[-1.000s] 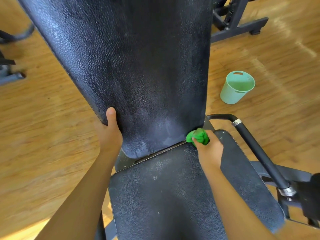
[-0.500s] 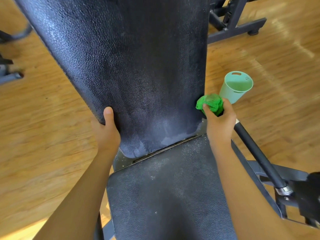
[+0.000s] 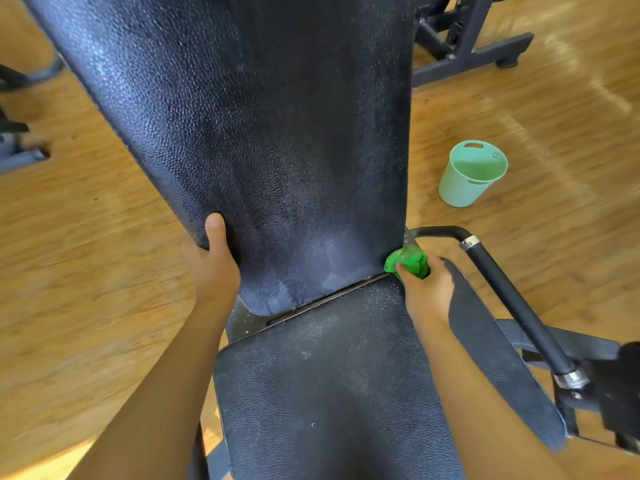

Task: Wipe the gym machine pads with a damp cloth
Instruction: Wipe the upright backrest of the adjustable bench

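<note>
A tall black textured back pad [image 3: 263, 133] rises in front of me, with damp streaks near its lower end. Below it lies the black seat pad [image 3: 329, 393]. My left hand [image 3: 213, 268] grips the back pad's lower left edge, thumb on the front face. My right hand [image 3: 427, 292] holds a bunched green cloth [image 3: 408, 261] against the back pad's lower right corner, just above the seat pad.
A mint green bucket [image 3: 467, 181] stands on the wooden floor [image 3: 86, 271] to the right. A black handle bar [image 3: 509, 299] with chrome collars runs along the seat's right side. Dark machine frames [image 3: 464, 46] stand at the top right and the far left.
My right hand slid the cloth up the back pad's right edge half a second ago, and has now come back down to the lower right corner. The left hand kept its grip.
</note>
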Action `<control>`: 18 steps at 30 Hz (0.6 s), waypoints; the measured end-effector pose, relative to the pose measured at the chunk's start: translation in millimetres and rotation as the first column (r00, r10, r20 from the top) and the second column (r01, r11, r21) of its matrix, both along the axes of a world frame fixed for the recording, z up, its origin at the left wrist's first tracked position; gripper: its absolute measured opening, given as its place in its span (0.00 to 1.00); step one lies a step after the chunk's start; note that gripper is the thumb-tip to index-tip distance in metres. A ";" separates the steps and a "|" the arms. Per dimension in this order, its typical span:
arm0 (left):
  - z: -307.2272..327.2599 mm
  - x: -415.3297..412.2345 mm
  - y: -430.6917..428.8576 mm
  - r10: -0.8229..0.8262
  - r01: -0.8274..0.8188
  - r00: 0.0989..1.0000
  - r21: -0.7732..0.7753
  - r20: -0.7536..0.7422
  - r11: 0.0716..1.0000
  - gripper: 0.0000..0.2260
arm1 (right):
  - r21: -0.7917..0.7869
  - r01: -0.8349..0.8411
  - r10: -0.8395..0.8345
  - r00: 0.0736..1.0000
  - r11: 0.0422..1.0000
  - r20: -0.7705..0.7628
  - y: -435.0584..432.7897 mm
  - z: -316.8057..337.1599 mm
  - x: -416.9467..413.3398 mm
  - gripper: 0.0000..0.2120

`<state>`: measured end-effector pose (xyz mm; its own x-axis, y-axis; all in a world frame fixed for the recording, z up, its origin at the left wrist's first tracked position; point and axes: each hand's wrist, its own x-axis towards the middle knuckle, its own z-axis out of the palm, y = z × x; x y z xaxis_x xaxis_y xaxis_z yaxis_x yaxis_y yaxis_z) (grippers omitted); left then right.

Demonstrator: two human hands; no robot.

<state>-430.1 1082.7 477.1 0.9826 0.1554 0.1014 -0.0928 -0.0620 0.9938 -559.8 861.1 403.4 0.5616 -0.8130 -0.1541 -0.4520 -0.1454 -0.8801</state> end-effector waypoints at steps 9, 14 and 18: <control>2.0 0.0 2.2 -0.015 0.014 1.000 0.021 0.022 1.000 0.11 | 0.018 0.114 -0.114 0.993 0.993 -0.012 19.0 -1.8 2.4 0.13; 2.2 0.9 1.9 -0.041 0.041 0.998 -0.003 0.038 0.999 0.08 | -0.013 0.190 -0.189 0.980 0.982 0.064 24.4 22.7 13.3 0.14; -1.7 3.3 4.7 -0.045 0.045 0.999 -0.023 0.020 0.999 0.19 | -0.066 0.172 -0.155 0.966 0.983 0.207 45.7 59.0 27.1 0.14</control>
<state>-426.8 1087.4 475.5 0.9865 0.1136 0.1177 -0.1145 -0.0341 0.9928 -532.6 906.8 462.4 0.4327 -0.9013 0.0193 -0.2920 -0.1604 -0.9429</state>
